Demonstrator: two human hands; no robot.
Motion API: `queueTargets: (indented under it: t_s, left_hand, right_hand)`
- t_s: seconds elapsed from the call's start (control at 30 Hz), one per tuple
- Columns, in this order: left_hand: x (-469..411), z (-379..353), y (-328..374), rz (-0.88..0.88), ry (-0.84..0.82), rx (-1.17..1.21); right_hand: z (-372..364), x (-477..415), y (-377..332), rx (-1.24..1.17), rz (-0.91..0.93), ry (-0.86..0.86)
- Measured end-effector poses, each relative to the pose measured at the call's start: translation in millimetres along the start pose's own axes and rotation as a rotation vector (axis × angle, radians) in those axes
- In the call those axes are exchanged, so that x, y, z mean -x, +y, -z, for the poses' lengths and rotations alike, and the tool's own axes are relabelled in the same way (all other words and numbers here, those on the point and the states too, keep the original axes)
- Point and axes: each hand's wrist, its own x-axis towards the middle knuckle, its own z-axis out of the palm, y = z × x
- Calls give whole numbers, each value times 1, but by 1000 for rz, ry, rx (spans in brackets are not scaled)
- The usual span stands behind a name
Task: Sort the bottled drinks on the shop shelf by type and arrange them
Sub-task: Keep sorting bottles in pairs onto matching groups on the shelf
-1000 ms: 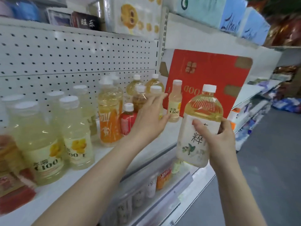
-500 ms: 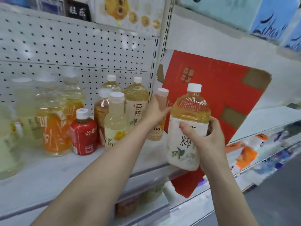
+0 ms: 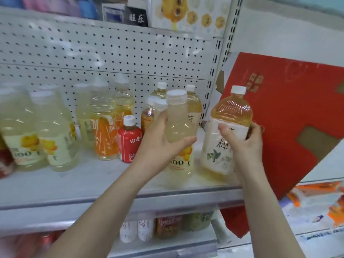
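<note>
My left hand [image 3: 163,144] grips a slim pale lemon drink bottle [image 3: 177,120] with a white cap and holds it just above the white shelf [image 3: 93,181]. My right hand [image 3: 242,144] grips a large amber tea bottle [image 3: 229,116] with a white label, near the shelf's right end. Behind them stand two more tea bottles [image 3: 193,105], a small brown bottle [image 3: 148,116] and a small red bottle [image 3: 129,140]. Two orange juice bottles [image 3: 106,135] and large pale lemon bottles [image 3: 55,131] stand to the left.
A red cardboard sheet [image 3: 290,116] leans at the right end of the shelf, close behind the tea bottle. White pegboard [image 3: 111,58] backs the shelf. More bottles [image 3: 167,226] sit on the shelf below. Boxes fill the top shelf [image 3: 186,13].
My left hand has closed round the slim lemon bottle and lifted it forward from the back group. My right hand has brought the tea bottle down close to the shelf.
</note>
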Motion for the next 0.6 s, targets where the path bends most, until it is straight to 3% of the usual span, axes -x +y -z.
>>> queueTargets:
  t_s: [0.23,0.4,0.5,0.57,0.6]
  left_hand:
    - [31,65,-11,67,136,-3]
    - [37,91,-37,133,229,-84]
    - [36,95,-47,156,253,-138]
    - [35,93,-52,168,247,-147]
    - [34,91,-54,177,237,-144]
  right_hand:
    - [-55,-13,34,-40,-49,-123]
    - [-71,-19,40,102,-9,-160]
    - [-71,0,28,286,213,26]
    - [-75,26,19,254,414,124]
    - [-80,38,19,222,462,93]
